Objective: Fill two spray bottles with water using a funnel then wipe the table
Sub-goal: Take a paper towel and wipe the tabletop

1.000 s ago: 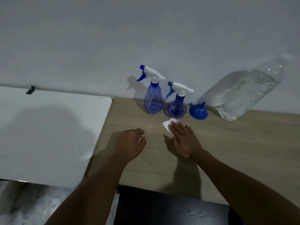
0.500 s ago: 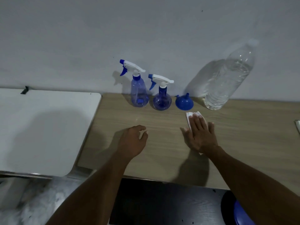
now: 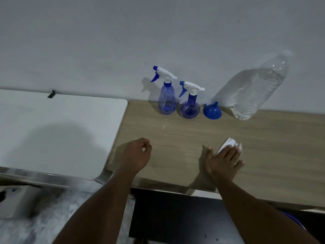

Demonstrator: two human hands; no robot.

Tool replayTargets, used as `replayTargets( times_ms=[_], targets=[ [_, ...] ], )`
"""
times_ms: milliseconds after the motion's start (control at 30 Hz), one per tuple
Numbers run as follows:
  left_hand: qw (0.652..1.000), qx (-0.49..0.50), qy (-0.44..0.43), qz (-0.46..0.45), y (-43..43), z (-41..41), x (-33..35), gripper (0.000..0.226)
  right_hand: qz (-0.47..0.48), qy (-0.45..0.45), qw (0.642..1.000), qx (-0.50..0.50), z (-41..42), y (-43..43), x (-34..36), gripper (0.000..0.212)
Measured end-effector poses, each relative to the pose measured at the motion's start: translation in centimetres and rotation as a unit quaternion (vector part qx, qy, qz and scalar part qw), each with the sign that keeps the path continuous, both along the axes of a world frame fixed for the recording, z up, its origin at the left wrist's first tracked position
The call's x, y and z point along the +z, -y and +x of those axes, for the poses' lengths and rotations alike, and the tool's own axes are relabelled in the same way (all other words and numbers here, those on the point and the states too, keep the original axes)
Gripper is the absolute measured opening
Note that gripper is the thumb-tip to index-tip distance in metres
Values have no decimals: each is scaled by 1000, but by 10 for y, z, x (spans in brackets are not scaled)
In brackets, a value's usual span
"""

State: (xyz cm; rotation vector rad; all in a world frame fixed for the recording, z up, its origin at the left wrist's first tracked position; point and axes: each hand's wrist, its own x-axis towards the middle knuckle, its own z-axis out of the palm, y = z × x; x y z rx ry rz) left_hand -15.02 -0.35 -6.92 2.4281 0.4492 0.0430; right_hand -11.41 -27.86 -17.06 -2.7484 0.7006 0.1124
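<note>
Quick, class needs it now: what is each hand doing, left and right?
Left hand: fingers curled, resting on the wooden table; whether it pinches anything cannot be told.
Right hand: open, straight fingers pressing a white tissue flat on the table.
</note>
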Motion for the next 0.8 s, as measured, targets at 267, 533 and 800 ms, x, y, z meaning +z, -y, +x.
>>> replayTargets(
  times_ms=[267,533,800],
  targets=[
    [999,-1,27,-23,-112,15,-7,20,17,-15,996,81,13,-182,4,98],
    [999,8,47,14,-196,14,-10,24,-17,-15,951,309,26,-310,3,89],
    [999,-7,53,-5,-190,17,-9,22,6,27,921,389,43,-288,8,73]
  ],
)
